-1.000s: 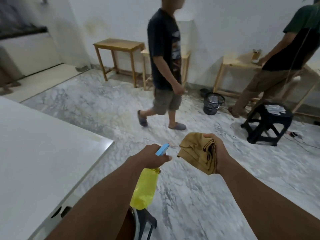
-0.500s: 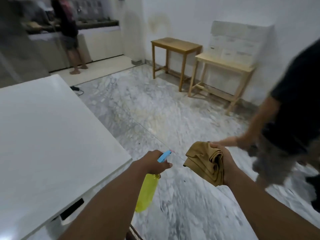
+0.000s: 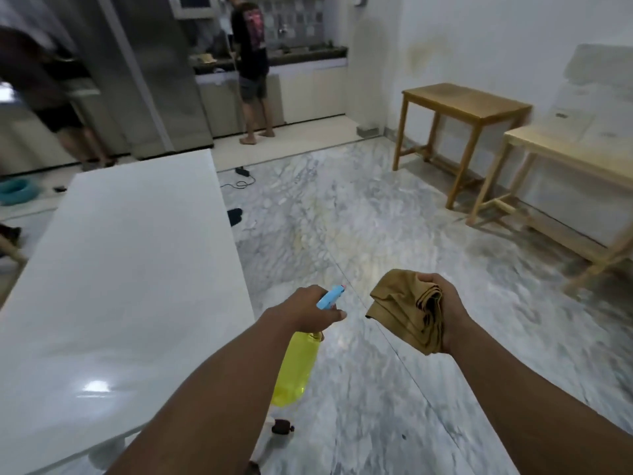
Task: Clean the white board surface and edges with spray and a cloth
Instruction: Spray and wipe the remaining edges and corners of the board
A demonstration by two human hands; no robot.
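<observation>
A long white board (image 3: 130, 269) lies flat at the left, its glossy top bare, running away from me. My left hand (image 3: 308, 308) grips a yellow spray bottle (image 3: 296, 368) by its neck, with the blue nozzle (image 3: 330, 298) pointing up and right. The bottle hangs over the marble floor just right of the board's right edge. To the right, my right hand (image 3: 445, 313) is closed on a folded mustard-brown cloth (image 3: 404, 310), held at the same height. Neither hand touches the board.
Two wooden tables (image 3: 462, 108) (image 3: 561, 159) stand along the right wall. A person (image 3: 251, 63) stands at a far counter, another blurred person (image 3: 44, 90) at far left. A black cable and plug (image 3: 241, 174) and a dark object (image 3: 235, 216) lie on the floor by the board.
My view has swung left: the board now fills the left side and the person walking past at the right has left the frame. Both hands keep the same hold on bottle and cloth.
</observation>
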